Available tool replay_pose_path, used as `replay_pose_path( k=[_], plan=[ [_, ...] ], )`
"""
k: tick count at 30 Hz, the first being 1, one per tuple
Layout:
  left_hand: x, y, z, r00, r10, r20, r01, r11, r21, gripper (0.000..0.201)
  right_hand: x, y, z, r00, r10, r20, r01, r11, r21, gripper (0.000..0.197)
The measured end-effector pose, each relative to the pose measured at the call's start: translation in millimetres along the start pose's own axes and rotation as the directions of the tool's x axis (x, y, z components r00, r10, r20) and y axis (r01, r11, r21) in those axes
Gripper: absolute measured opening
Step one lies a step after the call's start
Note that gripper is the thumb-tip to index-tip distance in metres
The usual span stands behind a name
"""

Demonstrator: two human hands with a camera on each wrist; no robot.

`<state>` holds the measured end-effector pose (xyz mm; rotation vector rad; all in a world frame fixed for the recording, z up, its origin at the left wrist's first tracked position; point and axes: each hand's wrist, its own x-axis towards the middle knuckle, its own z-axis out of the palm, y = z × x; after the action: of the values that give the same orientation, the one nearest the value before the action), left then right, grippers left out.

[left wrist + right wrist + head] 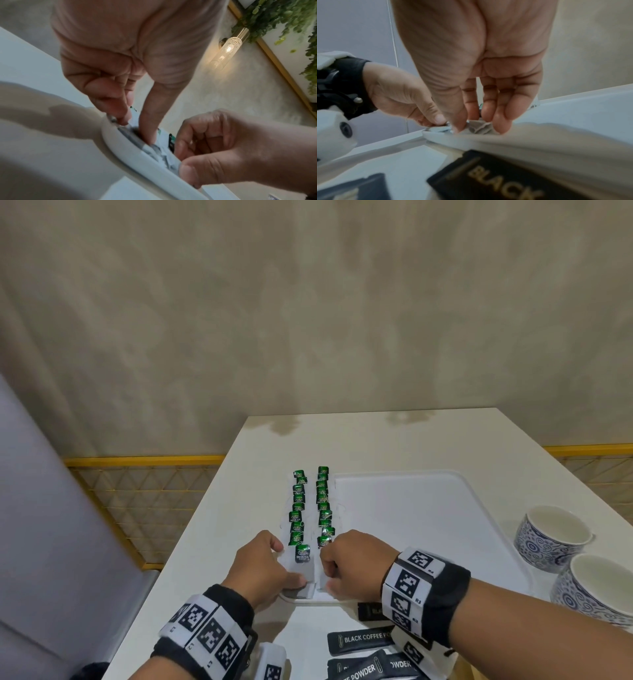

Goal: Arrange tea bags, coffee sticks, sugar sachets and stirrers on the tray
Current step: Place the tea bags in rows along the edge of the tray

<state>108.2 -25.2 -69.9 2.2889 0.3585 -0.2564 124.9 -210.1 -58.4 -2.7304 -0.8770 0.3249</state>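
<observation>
Both hands are down at the near-left corner of the white tray (428, 508), which sits on the white bench (394, 440).

Left hand (262, 568): fingers curled, thumb and fingertips pinching a tea bag (301, 571) at the near end of the left row. The left wrist view shows the fingertips (123, 115) pressed onto the grey-white bag paper right at the tray rim (130, 161).

Right hand (356, 563): fingers bent down, tips on a second tea bag (479, 127) at the near end of the right row. The right wrist view shows thumb and fingers closing on the crumpled paper just inside the rim. Looks like a pinch, with the paper bunched between thumb and fingers.

Tea bags (310, 505): two rows with green tags run away from the person along the tray's left side. The rows are close together and the bags overlap within each row. The rest of the tray is bare white.

Black coffee sticks (359, 642) lie on the bench just in front of the tray's near edge, some overlapping, partly under the right wrist. One shows close up in the right wrist view (496, 178).

Two blue-patterned cups (551, 539) stand on the bench right of the tray, side by side.

Sugar sachets and stirrers: can't make any out in these views.
</observation>
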Motion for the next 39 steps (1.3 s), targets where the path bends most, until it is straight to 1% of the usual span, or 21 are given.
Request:
replay_pose_path(
  k=[3, 6, 8, 10, 12, 14, 16, 18, 21, 25, 28, 32, 34, 36, 37, 39],
  plan=[
    [0, 0, 1, 1.0, 0.011, -0.009, -0.011, 1.0, -0.018, 0.05, 3, 1, 0, 1.0, 0.005, -0.015, -0.005, 1.0, -0.003, 0.005],
    [-2, -1, -3, 1.0, 0.012, -0.006, -0.013, 0.994, -0.107, 0.042, 2, 2, 1, 1.0, 0.007, -0.017, -0.007, 1.0, -0.001, 0.005],
    [-3, 0, -10, 1.0, 0.002, 0.029, 0.004, 0.98, -0.198, 0.036, 1, 1, 0, 1.0, -0.003, -0.017, 0.002, 1.0, -0.008, 0.004],
    [-4, -1, -18, 0.995, 0.014, 0.103, 0.009, 0.976, -0.217, 0.033, 1, 2, -1, 1.0, -0.009, -0.012, 0.009, 1.0, -0.006, 0.005],
    [-5, 0, -21, 0.986, 0.029, 0.167, -0.006, 0.99, -0.14, 0.033, 0, 2, -1, 1.0, -0.008, -0.003, 0.008, 1.0, 0.006, 0.006],
    [-7, 1, -17, 0.984, 0.031, 0.178, -0.029, 0.999, -0.014, 0.033, 0, 2, -2, 1.0, -0.004, 0.003, 0.004, 1.0, 0.021, 0.005],
    [-8, 2, -11, 0.988, 0.031, 0.154, -0.047, 0.993, 0.104, 0.035, -1, 1, -3, 1.0, -0.002, 0.009, 0.002, 0.999, 0.04, 0.008],
    [-8, 3, -7, 0.992, 0.032, 0.122, -0.053, 0.983, 0.176, 0.035, -2, 1, -5, 1.0, -0.001, 0.016, 0.0, 0.999, 0.054, 0.01],
    [-6, 7, -6, 0.996, 0.042, 0.079, -0.062, 0.959, 0.275, 0.034, -4, 0, -6, 1.0, 0.01, 0.012, -0.011, 0.997, 0.074, 0.009],
    [-4, 10, -4, 0.999, 0.03, 0.037, -0.041, 0.941, 0.336, 0.036, -6, -1, -5, 1.0, 0.017, 0.016, -0.018, 0.995, 0.094, 0.009],
    [-4, 10, -4, 1.0, 0.017, 0.022, -0.023, 0.948, 0.318, 0.041, -6, -1, -4, 1.0, 0.009, -0.001, -0.009, 0.996, 0.091, 0.01],
    [-7, 9, -5, 0.999, 0.018, 0.041, -0.029, 0.953, 0.301, 0.04, -7, -1, -4, 1.0, 0.015, 0.007, -0.015, 0.996, 0.09, 0.012],
    [-8, 9, -7, 0.998, 0.005, 0.055, -0.02, 0.962, 0.271, 0.047, -8, -2, -5, 0.997, 0.075, -0.028, -0.069, 0.985, 0.156, 0.019],
    [-11, 11, -10, 0.998, 0.006, 0.065, -0.022, 0.969, 0.248, 0.065, -8, -1, -10, 0.968, 0.243, -0.061, -0.215, 0.931, 0.296, 0.029],
    [-12, 12, -11, 0.998, 0.023, 0.064, -0.038, 0.969, 0.245, 0.077, -6, 2, -12, 0.939, 0.341, -0.042, -0.3, 0.874, 0.383, 0.036],
    [-15, 14, -10, 0.995, 0.085, 0.061, -0.097, 0.97, 0.222, 0.101, 2, 8, -16, 0.866, 0.498, 0.049, -0.436, 0.703, 0.562, 0.045]
  ],
)
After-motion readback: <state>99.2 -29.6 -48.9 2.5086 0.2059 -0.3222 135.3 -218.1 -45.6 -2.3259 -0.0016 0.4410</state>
